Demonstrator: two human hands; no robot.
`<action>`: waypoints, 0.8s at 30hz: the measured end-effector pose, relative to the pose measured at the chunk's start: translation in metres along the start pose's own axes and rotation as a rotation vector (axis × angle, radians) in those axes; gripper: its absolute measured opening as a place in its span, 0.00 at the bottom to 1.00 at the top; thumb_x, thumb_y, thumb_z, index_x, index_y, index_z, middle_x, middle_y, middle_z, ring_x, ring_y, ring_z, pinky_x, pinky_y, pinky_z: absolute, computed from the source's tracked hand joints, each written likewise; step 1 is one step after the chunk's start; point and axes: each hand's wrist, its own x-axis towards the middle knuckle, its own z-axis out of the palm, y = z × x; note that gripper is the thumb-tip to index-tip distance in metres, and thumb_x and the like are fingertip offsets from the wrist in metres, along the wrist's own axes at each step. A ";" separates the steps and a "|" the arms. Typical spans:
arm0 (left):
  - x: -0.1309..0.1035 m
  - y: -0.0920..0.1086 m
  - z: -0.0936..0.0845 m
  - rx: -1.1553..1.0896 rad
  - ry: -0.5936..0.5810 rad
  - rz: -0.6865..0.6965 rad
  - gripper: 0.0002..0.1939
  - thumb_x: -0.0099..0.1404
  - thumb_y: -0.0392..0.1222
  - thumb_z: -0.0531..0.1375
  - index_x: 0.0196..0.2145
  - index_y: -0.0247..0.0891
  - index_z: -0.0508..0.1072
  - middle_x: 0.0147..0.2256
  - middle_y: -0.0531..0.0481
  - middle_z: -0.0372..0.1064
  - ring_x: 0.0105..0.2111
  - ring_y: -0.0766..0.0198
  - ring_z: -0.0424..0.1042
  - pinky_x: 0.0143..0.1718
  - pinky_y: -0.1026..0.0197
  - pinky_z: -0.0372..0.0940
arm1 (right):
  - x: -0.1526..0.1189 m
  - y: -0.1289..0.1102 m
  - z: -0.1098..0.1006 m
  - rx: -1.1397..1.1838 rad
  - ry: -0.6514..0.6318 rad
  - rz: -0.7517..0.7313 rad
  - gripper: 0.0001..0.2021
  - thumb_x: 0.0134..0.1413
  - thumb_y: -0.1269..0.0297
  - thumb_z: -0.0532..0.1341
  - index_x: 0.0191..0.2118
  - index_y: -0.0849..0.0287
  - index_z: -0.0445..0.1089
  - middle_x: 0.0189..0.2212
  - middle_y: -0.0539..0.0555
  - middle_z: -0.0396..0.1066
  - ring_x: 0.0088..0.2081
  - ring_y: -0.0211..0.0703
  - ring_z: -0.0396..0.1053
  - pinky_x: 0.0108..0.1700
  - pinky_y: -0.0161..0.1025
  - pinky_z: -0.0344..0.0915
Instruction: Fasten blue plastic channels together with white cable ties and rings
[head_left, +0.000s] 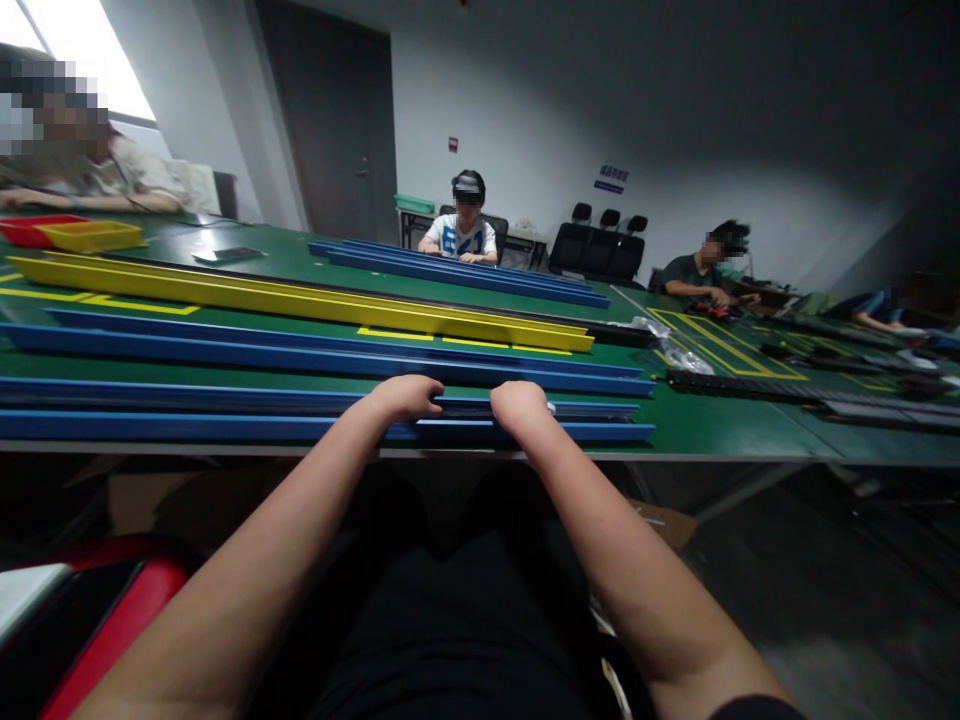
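Well, curled hands [519, 403] over blue trough [187, 427] — long, straight

Toward the left end of the desk [712, 432], a yellow tray [101, 237] lies just beside a red tray [21, 230]. At the far edge sits a person in a white T-shirt [477, 236]; beyond stand black chairs [596, 250] and a grey door [334, 120].

On the table [720, 432], trays [97, 238] lie left, behind the near channels [225, 427].
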 end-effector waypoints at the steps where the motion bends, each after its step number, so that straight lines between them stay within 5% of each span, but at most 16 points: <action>1: 0.000 0.000 0.000 -0.003 -0.003 -0.001 0.20 0.56 0.56 0.56 0.43 0.47 0.74 0.39 0.49 0.76 0.36 0.58 0.73 0.33 0.62 0.61 | 0.000 0.000 0.000 0.001 0.004 0.002 0.16 0.54 0.75 0.55 0.44 0.64 0.77 0.43 0.69 0.75 0.44 0.56 0.74 0.44 0.49 0.70; 13: 0.005 0.002 0.001 0.019 -0.045 0.000 0.25 0.56 0.56 0.56 0.50 0.46 0.72 0.46 0.47 0.75 0.41 0.55 0.73 0.37 0.61 0.64 | 0.001 0.000 0.001 0.010 0.000 0.012 0.16 0.55 0.74 0.55 0.44 0.64 0.77 0.44 0.69 0.74 0.46 0.55 0.74 0.47 0.48 0.69; 24: 0.021 0.032 -0.005 0.042 -0.037 0.066 0.17 0.55 0.52 0.60 0.40 0.44 0.76 0.39 0.48 0.77 0.37 0.59 0.73 0.34 0.63 0.62 | 0.006 -0.003 -0.001 0.021 -0.060 0.034 0.15 0.54 0.69 0.60 0.47 0.68 0.75 0.45 0.72 0.73 0.48 0.54 0.73 0.49 0.44 0.68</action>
